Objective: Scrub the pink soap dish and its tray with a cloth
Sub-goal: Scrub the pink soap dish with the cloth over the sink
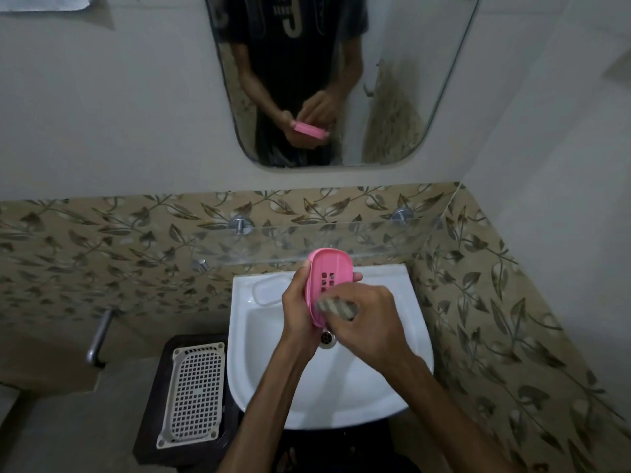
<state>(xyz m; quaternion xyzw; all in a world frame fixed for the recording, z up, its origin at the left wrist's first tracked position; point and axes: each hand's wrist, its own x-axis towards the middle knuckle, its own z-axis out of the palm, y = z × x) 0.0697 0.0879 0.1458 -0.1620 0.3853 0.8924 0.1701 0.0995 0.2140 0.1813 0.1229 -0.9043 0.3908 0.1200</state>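
left hand point(296, 303) grips the pink soap dish point(328, 281) by its left edge, fingers wrapped round the back with tips showing at the right rim, dish tilted up above the white sink point(341, 387) at frame centre. slotted holes face the camera. right hand point(367, 322) is curled round a striped grey cloth point(336, 307), pressing it against the lower part of the dish. drain point(326, 337) just below the hands. a clear tray point(268, 290) lies on the sink's back left ledge, apart from the dish. white perforated basket point(194, 389) lies on a dark stand at lower left. glass shelf point(307, 238) above the sink, mirror point(334, 80) at top centre reflecting the person and the dish. leaf-pattern tiles point(102, 240) across the wall.
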